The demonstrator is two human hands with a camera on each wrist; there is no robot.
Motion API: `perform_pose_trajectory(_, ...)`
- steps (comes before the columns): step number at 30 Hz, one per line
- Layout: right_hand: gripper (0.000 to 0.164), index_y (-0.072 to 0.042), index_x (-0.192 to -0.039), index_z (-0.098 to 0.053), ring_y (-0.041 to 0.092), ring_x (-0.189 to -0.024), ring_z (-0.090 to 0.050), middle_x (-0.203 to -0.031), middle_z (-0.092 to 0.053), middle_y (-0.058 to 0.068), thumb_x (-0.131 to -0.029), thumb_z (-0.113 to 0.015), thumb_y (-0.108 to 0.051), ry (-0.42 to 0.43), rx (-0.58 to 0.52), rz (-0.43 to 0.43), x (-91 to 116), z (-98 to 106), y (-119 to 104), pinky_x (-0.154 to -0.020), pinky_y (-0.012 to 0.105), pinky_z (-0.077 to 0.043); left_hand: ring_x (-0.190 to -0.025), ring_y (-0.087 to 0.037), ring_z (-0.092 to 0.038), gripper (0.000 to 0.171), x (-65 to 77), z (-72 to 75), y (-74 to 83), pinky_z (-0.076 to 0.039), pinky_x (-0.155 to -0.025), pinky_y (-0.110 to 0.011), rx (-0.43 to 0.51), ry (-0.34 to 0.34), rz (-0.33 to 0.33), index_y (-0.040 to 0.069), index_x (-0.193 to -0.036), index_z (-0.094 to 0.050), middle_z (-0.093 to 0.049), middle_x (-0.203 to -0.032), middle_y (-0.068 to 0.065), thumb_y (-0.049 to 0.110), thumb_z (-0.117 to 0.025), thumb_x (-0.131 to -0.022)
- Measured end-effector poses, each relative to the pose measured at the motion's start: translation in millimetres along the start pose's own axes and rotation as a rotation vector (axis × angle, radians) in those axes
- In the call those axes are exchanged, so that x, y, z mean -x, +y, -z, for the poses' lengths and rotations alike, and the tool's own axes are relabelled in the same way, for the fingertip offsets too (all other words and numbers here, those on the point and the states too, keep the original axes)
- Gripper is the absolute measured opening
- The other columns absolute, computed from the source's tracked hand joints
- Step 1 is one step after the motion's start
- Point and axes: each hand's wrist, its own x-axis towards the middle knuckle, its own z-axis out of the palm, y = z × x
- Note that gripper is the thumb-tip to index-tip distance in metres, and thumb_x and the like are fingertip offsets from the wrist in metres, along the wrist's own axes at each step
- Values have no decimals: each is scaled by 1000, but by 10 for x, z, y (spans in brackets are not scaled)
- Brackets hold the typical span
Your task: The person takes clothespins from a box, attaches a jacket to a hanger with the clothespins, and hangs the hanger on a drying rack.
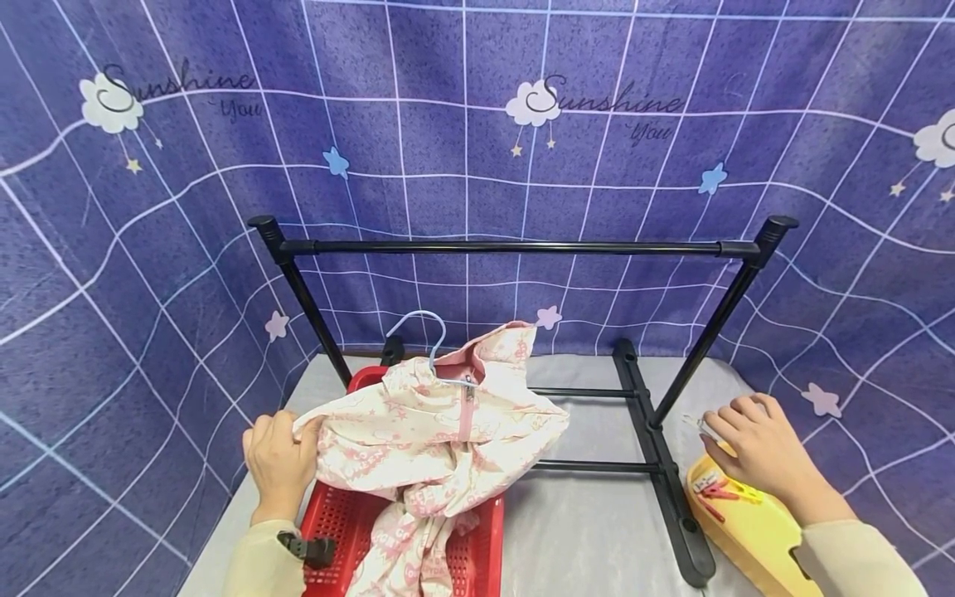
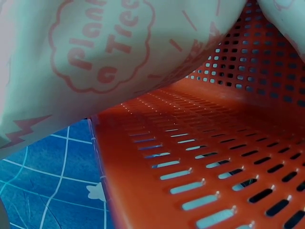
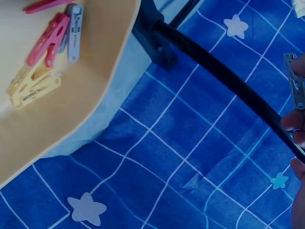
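A white jacket (image 1: 373, 423) with pink print and a zip hangs over the red basket (image 1: 317, 514), a light blue hanger (image 1: 442, 332) inside its neckline. My left hand (image 1: 282, 460) pinches the end of its left-side sleeve. In the left wrist view the printed fabric (image 2: 109, 47) bulges above the slotted basket wall (image 2: 138, 181). My right hand (image 1: 761, 448), raised over the far end of a yellow container (image 1: 776, 539), holds a grey clothespin (image 3: 294, 86) between thumb and fingers. Pink, yellow and grey clothespins (image 3: 47, 38) lie in that container.
A black clothes rack (image 1: 515, 247) stands behind the jacket, its right foot (image 1: 675, 514) between the basket and the yellow container. More printed fabric (image 1: 395, 547) lies in the basket. A purple-blue checked curtain (image 1: 582, 199) surrounds the grey-white tabletop (image 1: 589, 531).
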Motion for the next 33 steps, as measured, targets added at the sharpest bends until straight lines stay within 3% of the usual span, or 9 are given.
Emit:
perform_pose_trajectory(7,41,-6,-88,-61,31,-72,-49,-72,-53,5,-101,-36,-36,16,3,24,-70,12,-25,-78,58,-36,-60,-41,-42,66,2,-15,-7,-26,-61,-52,-5,5,0,-2,-73,-49,-43,-64,-20,61,-50,-95)
perform_pose_trajectory(14,35,-4,-87,-61,33,-69,-48,-70,-51,5,-99,-41,-31,98,-30,61,-163,-2,-48,-74,60,-34,-60,-41,-41,67,-9,-23,-15,-25,-60,-52,-1,18,-8,-2,-73,-49,-44,-64,-20,62,-50,-94)
perform_pose_trajectory(33,31,-3,-88,-62,33,-69,-49,-71,-52,6,-97,-44,-27,138,-35,107,-321,38,-138,-74,58,-36,-60,-40,-41,67,0,-18,-5,-25,-60,-52,7,19,-6,-2,-73,-50,-44,-64,-19,61,-51,-94)
